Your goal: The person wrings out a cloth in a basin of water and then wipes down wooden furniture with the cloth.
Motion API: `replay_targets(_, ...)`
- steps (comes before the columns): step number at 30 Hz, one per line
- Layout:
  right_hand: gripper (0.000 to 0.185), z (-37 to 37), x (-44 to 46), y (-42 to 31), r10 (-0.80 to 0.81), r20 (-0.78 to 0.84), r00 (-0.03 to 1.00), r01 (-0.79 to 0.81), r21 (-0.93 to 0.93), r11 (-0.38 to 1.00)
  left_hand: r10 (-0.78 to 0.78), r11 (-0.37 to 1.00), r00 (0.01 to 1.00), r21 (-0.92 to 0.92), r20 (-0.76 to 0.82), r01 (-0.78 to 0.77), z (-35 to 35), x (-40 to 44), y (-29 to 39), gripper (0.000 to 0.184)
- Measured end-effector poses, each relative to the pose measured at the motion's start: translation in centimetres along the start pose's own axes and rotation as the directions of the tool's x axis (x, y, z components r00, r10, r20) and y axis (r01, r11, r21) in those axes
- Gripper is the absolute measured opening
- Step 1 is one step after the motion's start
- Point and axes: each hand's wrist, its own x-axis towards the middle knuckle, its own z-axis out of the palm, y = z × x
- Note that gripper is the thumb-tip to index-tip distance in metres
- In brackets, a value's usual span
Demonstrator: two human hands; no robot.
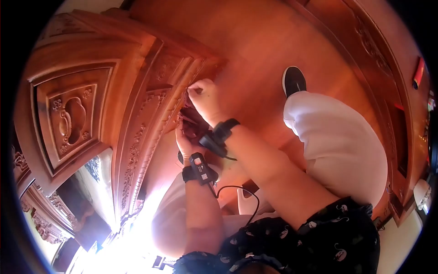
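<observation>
My right hand (pixel 206 99) is at the beaded edge of the carved wooden furniture (pixel 153 112), its thumb and fingertips pinched together. Whatever lies between those fingertips is too small to make out. Just below it, my left hand (pixel 184 142) is raised by the same edge with its fingers drawn together. A dark reddish shape (pixel 195 122) shows between the two hands; I cannot tell if it is a cloth or shadow. Black straps with small devices circle both wrists, and a black cable (pixel 244 187) hangs from them.
A carved cabinet door panel (pixel 73 114) stands at the left. Reddish wooden floor (pixel 246 59) stretches ahead, with my dark shoe (pixel 294 81) on it. Carved furniture (pixel 378 50) curves along the right, carrying a red object (pixel 418 72). Bright glare fills the lower left.
</observation>
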Motion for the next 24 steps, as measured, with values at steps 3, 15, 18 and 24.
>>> replay_targets(3, 0.006, -0.8, -0.7, 3.1, -0.006, -0.031, 0.999, 0.007, 0.051, 0.999, -0.125, 0.992, 0.987, 0.012, 0.106, 0.124, -2.3, 1.7, -0.1, 0.029)
replay_targets(15, 0.026, -3.4, -3.7, 3.9, 0.544, 0.552, 0.632, -0.743, 0.233, 0.627, -0.094, 0.977, 0.996, 0.191, -0.009, 0.094, -6.8, 2.3, -0.3, 0.040)
replay_targets(18, 0.028, -2.1, -4.2, 4.6, 0.606, 0.551, 0.574, -0.819, 0.397, 0.415, -0.136, 0.956, 0.990, 0.267, 0.025, 0.124, -4.9, 1.6, -0.1, 0.045)
replay_targets(24, 0.031, -1.9, -3.8, 5.1, 0.455, 0.175, 0.873, -0.487, 0.258, 0.834, -0.163, 0.964, 0.985, 0.220, 0.060, 0.146, -2.1, 0.4, -1.0, 0.050)
